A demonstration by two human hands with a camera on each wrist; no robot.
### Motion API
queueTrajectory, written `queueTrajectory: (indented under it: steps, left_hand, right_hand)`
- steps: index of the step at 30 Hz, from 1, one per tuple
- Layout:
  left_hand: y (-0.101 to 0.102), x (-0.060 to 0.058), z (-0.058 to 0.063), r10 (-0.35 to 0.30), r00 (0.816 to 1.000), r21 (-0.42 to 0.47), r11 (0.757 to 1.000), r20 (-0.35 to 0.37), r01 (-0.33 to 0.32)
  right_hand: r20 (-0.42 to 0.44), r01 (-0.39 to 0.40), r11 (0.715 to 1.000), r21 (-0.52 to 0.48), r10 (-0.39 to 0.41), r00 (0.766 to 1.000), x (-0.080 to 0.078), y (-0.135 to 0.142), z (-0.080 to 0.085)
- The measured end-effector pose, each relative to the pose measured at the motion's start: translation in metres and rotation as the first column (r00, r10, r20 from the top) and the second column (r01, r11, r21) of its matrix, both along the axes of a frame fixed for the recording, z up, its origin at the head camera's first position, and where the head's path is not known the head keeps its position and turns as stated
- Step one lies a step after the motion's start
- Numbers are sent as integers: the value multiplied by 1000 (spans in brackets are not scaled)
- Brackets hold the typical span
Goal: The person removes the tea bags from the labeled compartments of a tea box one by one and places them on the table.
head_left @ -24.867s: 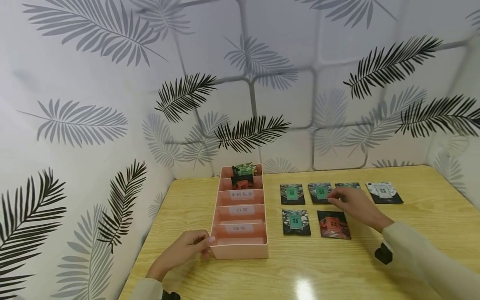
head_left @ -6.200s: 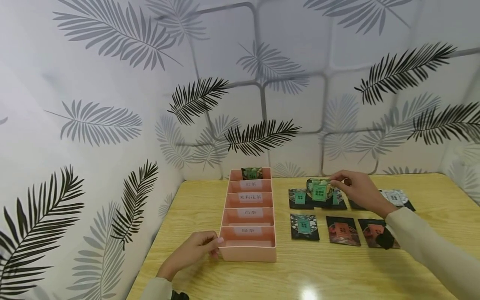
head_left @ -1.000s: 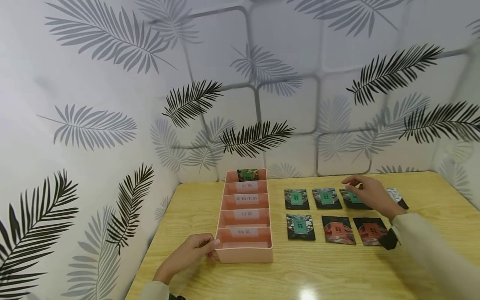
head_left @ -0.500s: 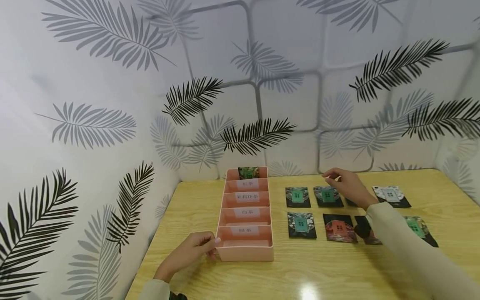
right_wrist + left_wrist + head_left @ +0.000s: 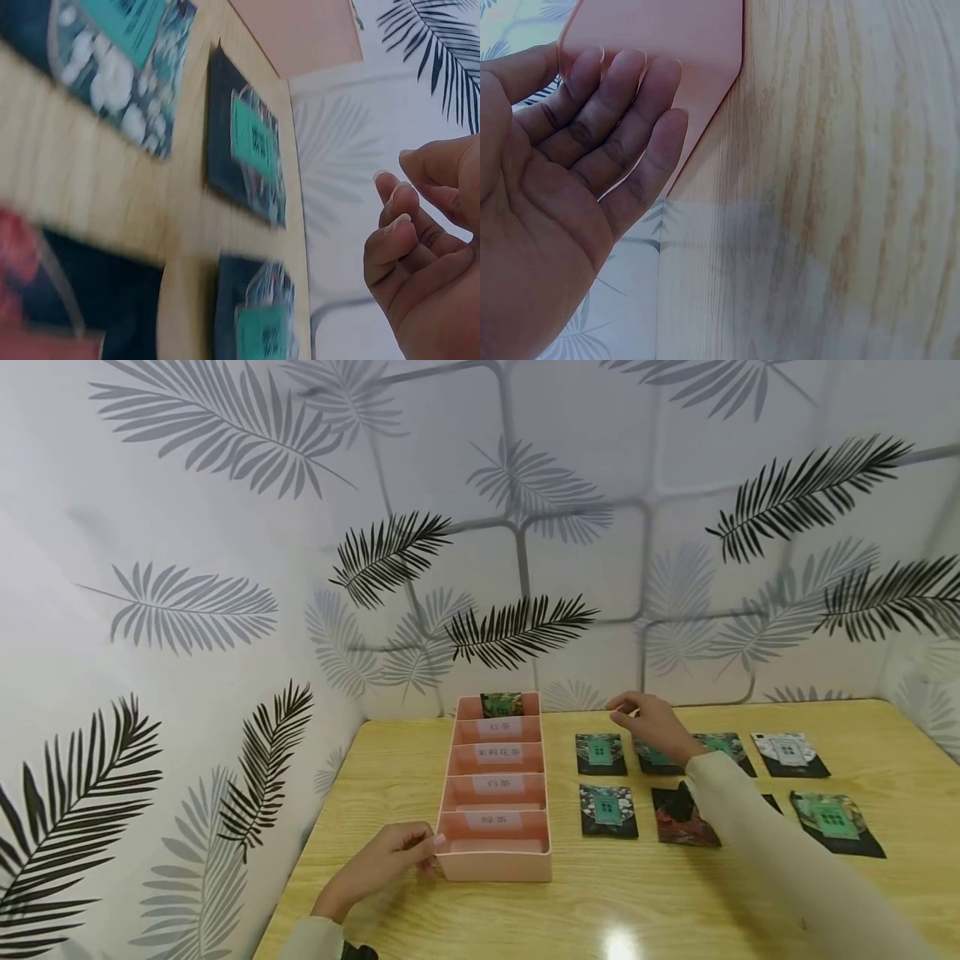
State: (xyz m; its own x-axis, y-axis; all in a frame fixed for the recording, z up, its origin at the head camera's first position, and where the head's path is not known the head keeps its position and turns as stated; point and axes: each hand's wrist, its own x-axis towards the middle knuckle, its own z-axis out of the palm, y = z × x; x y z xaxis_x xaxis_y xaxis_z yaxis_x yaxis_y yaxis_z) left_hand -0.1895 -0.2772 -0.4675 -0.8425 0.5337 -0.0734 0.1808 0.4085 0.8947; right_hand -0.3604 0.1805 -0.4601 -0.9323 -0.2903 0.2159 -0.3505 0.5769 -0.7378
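My left hand [image 5: 384, 862] grips the near left corner of a pink divided box [image 5: 495, 867], thumb at the rim; in the left wrist view its curled fingers [image 5: 622, 97] lie along the box's wall. A green tea sachet [image 5: 501, 704] stands in the box's rearmost compartment. To the right of the box my right hand [image 5: 654, 725] hangs over the back row of sachets, fingers loosely bent and holding nothing. Below it lies a dark sachet with a teal label [image 5: 658, 758], partly hidden. The left end of that row has another teal-labelled sachet [image 5: 600, 753].
Right of these lie a green-labelled sachet [image 5: 727, 750] and a white-labelled one [image 5: 789, 753]. The front row has a white-flowered sachet [image 5: 608, 812], a red one [image 5: 686, 828], another mostly behind my sleeve, and a green one [image 5: 837, 823]. A patterned wall stands behind the table [image 5: 585, 902].
Earlier my right hand held a green sachet; one now lies at the front row's right end. The empty right hand has since moved left toward the box. The red sachet has left the box.
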Motion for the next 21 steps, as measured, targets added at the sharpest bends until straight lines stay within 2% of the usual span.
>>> queueTrajectory:
  steps: [9,16,21]
  left_hand:
    - [-4,0,-6,6,1000,14,1000,-1,-6]
    - [-6,-2,-5,22,1000,-33,999,-17,-23]
    - [-6,-3,-5,27,999,-34,999,-29,-28]
  right_hand:
    - [72,-15,999,-48,18,997,-22,-45,9]
    - [40,-53,997,-54,55,998,-36,-83,14]
    - [89,-51,996,-77,58,994,-45,-107,19]
